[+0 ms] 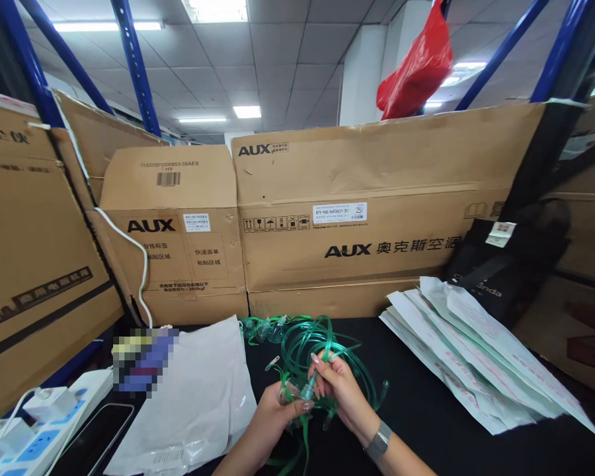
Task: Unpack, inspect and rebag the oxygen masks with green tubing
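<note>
Low in the middle, my left hand point(272, 416) is closed around a clear greenish plastic piece that looks like an oxygen mask point(291, 391). My right hand point(344, 390) pinches the end of the green tubing point(297, 340), at a pale connector point(308, 389) against the mask. Whether the connector is fully seated cannot be made out. The tubing lies in loose loops behind and beside my right hand. A green strap point(305, 439) hangs below my left hand. More clear green plastic parts point(264, 328) lie farther back, near the cardboard.
A white plastic bag point(193, 396) lies on the left, beside a phone point(96, 439) and a power strip point(47, 433). White packets point(476, 357) are stacked on the right, in front of a black bag point(500, 264). Cardboard point(377, 264) walls the back. A red bag point(419, 63) hangs above.
</note>
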The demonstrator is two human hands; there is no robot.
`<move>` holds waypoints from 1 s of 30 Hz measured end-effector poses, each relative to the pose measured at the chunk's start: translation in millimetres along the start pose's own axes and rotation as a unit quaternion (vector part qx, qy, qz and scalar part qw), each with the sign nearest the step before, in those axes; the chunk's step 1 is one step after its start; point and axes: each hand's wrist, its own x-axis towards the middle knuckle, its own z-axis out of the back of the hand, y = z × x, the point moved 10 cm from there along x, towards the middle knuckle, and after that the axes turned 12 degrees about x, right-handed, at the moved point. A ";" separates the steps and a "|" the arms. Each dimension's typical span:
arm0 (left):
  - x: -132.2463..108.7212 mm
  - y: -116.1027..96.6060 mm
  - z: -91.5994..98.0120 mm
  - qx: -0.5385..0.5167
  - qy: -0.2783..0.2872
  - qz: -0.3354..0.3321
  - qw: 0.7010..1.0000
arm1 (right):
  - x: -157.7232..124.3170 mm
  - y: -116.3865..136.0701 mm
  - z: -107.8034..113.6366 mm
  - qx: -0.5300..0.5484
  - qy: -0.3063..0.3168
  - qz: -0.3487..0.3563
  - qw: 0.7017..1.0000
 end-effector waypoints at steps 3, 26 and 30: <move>1.1 0.7 0.9 -0.007 0.002 0.011 1.000 | 0.1 6.9 -2.0 -0.001 0.003 0.009 1.000; 1.3 29.6 12.9 -0.326 0.016 0.119 0.938 | -3.2 9.2 -16.4 -0.203 0.189 0.042 0.960; 2.1 31.1 18.1 -0.320 -0.011 0.130 0.938 | -13.0 10.9 -29.3 -0.286 0.246 0.059 0.924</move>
